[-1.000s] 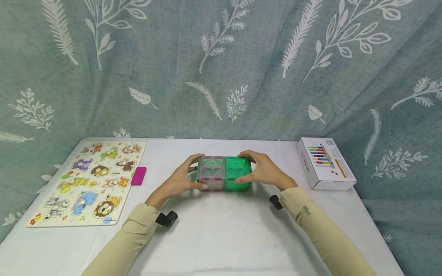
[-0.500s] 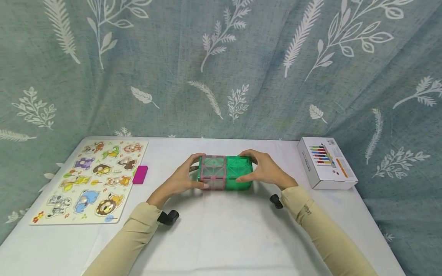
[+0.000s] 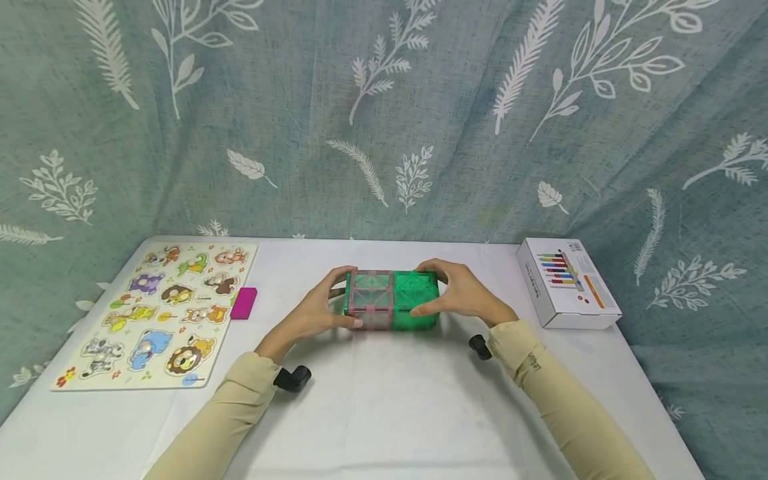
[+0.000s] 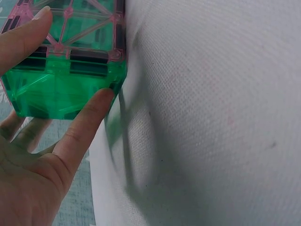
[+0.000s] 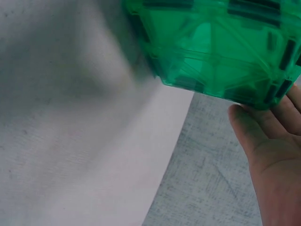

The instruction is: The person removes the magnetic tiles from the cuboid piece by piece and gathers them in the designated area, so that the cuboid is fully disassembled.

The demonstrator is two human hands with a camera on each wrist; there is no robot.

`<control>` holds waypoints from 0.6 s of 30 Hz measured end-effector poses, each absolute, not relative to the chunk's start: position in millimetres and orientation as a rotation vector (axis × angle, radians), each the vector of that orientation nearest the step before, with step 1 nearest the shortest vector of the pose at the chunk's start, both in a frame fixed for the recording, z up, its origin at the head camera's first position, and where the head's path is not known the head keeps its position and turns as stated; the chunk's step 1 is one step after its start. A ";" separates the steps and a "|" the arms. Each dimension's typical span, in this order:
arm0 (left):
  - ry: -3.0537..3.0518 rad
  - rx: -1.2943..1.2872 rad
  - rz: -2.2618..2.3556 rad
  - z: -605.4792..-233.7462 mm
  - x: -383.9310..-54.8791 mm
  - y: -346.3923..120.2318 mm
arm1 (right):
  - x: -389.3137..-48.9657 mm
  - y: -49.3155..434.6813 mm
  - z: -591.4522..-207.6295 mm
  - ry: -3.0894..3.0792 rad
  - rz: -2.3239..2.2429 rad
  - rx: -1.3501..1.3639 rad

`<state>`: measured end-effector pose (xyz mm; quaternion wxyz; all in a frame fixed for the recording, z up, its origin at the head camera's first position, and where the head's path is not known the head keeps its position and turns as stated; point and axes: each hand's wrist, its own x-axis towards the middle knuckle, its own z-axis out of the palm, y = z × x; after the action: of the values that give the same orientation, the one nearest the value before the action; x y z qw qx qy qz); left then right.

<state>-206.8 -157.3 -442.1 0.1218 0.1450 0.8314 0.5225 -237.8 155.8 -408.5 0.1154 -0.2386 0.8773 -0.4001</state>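
Observation:
A box built of see-through magnetic tiles [image 3: 372, 288] sits at the middle of the white table, its left half pink-framed and its right half green. My left hand [image 3: 312, 312] grips the left end, thumb at the near side and fingers round the back. In the left wrist view a green tile [image 4: 61, 92] closes that end, with the thumb on the pink tile [image 4: 89, 28] and a fingertip at the green tile's corner. My right hand [image 3: 459, 293] holds the green half [image 5: 211, 52] at its right end, thumb in front and fingers behind.
A wooden animal puzzle board [image 3: 135, 383] lies at the left, with a magenta block [image 3: 243, 304] by its right edge. At the back right stands a white box [image 3: 567, 283] with a printed abacus picture. A leaf-patterned curtain [image 3: 300, 187] hangs behind the table.
The head view has shifted very slightly. Both hands keep their hold on the magnetic tile box, which stays in place on the table.

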 end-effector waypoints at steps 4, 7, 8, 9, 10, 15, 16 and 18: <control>2.436 0.436 1.514 -442.6 -206.7 -157.7 | -238.0 156.6 -404.7 2.543 -1.184 -0.679; 2.431 0.439 1.516 -443.2 -207.1 -158.1 | -237.3 156.4 -403.6 2.527 -1.191 -0.664; 2.429 0.440 1.516 -443.2 -207.1 -158.2 | -237.3 156.1 -404.1 2.526 -1.192 -0.656; 2.426 0.440 1.520 -442.9 -207.2 -158.2 | -237.2 155.8 -404.5 2.524 -1.197 -0.649; 2.423 0.441 1.519 -443.1 -207.3 -158.7 | -236.7 155.6 -405.1 2.520 -1.206 -0.641; 2.415 0.427 1.529 -443.0 -206.9 -158.6 | -234.4 155.1 -406.8 2.501 -1.238 -0.618; 2.415 0.424 1.532 -443.4 -207.0 -158.4 | -233.5 154.9 -406.4 2.493 -1.247 -0.620; 2.418 0.423 1.534 -443.3 -206.4 -157.7 | -231.4 154.1 -405.2 2.484 -1.266 -0.623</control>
<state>-206.4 -157.7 -443.3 0.1232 0.1451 0.8290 0.5259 -231.4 154.1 -405.2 0.1417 -0.2159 0.8607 -0.4387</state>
